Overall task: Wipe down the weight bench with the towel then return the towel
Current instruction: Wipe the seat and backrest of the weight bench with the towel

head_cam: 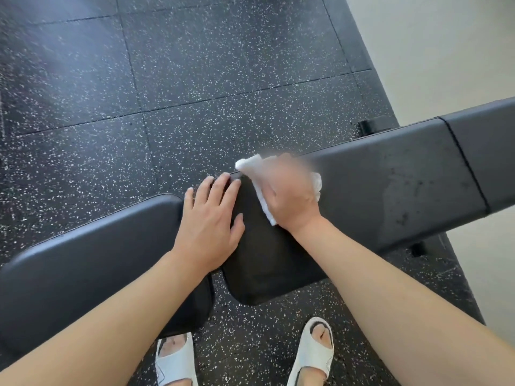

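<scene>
towel (pixel 257 174): white, crumpled; under right hand (pixel 289 190); bench (pixel 390 176): black, smudged

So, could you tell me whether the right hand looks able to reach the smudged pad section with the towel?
Probably yes: the right hand presses the towel on that same pad, nothing lying between.

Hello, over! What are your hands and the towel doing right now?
Left hand flat on bench. Right hand pressing white towel on pad, blurred. Nothing in the way.
</scene>
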`<state>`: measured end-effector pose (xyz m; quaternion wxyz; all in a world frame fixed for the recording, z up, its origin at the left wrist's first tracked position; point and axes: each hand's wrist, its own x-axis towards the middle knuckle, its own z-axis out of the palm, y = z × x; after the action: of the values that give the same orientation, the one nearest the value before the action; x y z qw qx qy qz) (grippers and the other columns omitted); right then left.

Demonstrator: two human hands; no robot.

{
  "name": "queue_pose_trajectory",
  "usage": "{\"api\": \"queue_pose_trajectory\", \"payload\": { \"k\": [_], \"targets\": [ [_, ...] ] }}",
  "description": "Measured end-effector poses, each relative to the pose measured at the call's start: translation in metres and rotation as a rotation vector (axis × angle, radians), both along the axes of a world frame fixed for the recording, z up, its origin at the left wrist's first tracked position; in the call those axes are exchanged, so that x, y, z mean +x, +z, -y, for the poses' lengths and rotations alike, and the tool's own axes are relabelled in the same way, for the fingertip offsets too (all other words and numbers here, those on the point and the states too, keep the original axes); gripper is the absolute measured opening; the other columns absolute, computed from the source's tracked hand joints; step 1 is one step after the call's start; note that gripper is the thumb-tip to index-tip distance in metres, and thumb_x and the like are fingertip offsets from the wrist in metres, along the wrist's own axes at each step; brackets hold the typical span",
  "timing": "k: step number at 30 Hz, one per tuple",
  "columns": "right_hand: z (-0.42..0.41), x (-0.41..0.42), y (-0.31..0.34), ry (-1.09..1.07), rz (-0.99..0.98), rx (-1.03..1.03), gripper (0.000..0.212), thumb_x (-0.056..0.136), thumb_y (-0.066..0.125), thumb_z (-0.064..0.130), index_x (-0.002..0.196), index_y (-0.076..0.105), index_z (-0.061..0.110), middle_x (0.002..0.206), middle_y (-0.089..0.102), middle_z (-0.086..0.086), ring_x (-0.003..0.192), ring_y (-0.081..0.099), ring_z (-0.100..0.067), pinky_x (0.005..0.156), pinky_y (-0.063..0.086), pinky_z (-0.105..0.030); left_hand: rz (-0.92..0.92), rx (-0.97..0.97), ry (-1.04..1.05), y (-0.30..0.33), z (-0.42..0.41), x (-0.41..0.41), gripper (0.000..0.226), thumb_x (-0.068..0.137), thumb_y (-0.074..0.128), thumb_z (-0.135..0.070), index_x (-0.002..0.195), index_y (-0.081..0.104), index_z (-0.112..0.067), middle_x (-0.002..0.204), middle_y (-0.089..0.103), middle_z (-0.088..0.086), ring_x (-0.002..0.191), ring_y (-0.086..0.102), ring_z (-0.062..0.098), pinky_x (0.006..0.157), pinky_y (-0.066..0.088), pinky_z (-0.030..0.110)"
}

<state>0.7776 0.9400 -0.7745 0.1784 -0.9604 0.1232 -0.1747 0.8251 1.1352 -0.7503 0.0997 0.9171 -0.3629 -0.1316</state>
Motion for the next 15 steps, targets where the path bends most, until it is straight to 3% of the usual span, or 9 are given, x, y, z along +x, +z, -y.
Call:
{"api": "queue_pose_trajectory", "payload": {
  "k": [9,15],
  "targets": [
    [0.099,-0.114,-0.001,-0.155,-0.029,-0.040,0.019,0.099,0.057,0.026,0.100,0.066,0.009,0.089,0.053,-0.006,0.075,0.047,-0.027,0.066,0.045,-0.045,0.007,0.081,-0.106,0.011,0.095,-0.042,0.063,0.098,0.038,-0.044,0.156,0.042,-0.019,0.166,0.034,0.006,0.154,0.027,0.035,0.120,0.028,0.062],
    [0.099,-0.164,0.004,-0.199,0.003,-0.001,0.041,0.110,0.041,0.040,0.098,0.067,0.011,0.087,0.055,-0.003,0.072,0.046,-0.024,0.063,0.040,-0.039,0.053,0.058,-0.179,0.002,0.174,-0.043,0.062,0.098,0.040,-0.036,0.156,0.041,-0.013,0.163,0.037,0.011,0.148,0.033,0.038,0.116,0.033,0.062]
  ]
}}
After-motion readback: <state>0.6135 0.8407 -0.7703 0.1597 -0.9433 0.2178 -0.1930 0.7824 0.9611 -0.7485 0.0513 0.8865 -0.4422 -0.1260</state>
